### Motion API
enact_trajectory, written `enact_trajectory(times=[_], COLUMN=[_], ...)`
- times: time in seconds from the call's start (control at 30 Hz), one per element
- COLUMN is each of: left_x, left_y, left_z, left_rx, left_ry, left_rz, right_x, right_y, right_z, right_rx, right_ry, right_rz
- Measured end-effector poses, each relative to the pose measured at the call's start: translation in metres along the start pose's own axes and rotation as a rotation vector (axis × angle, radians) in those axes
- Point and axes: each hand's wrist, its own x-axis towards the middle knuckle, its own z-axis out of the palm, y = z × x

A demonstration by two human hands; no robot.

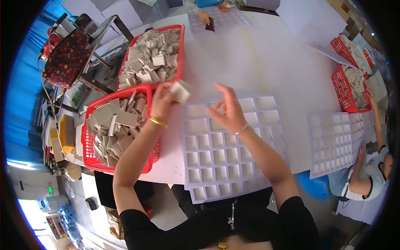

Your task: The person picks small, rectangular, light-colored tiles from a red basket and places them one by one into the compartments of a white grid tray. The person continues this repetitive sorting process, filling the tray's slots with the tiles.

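My left hand (163, 101) grips a few off-white square tiles (181, 91), slightly blurred, beside the far left corner of a white compartment tray (193, 180). Over the far rows of that tray is my right hand (227, 109), thumb and forefinger apart with nothing seen between them. Pale cells fill the tray in a grid; whether each one holds a tile I cannot tell. To the left, a red plastic basket (86, 151) is heaped with grey-white tiles (111, 132). A second red basket (181, 54) of similar tiles (146, 62) stands behind it.
Across the white table (225, 58), another person's hand (203, 17) holds a dark flat piece (210, 25) over a pale tray. At the right, a person (366, 179) works at another compartment tray (331, 141) near red baskets (342, 89). A metal-framed stand (98, 83) carries a patterned bag (68, 58).
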Motion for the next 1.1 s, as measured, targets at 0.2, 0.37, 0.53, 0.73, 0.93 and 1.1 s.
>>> enact_trajectory(times=[0.2,0.37,0.53,0.73,0.93,1.1], left_x=[-0.085,-0.131,-0.171,-0.182,-0.197,-0.209], left_y=[-0.043,-0.066,-0.093,-0.115,-0.105,-0.115], left_z=[0.035,0.048,0.074,0.078,0.058,0.047], left_rx=[0.100,-0.024,-0.416,-0.320,-0.560,-0.631], left_ry=[-0.096,-0.116,0.008,0.330,0.424,0.307], left_rz=[-0.232,-0.272,-0.315,-0.111,-0.328,-0.368], right_x=[-0.054,-0.107,-0.134,-0.128,-0.100,-0.080], right_y=[0.001,0.009,0.004,-0.001,0.046,0.054], right_z=[0.010,0.009,0.003,-0.013,-0.028,-0.016], right_rx=[-0.050,0.434,0.602,0.520,-0.204,-0.292], right_ry=[-0.167,-0.271,-0.330,-0.196,-0.331,-0.548], right_rz=[-0.037,0.534,0.685,0.775,0.275,0.098])
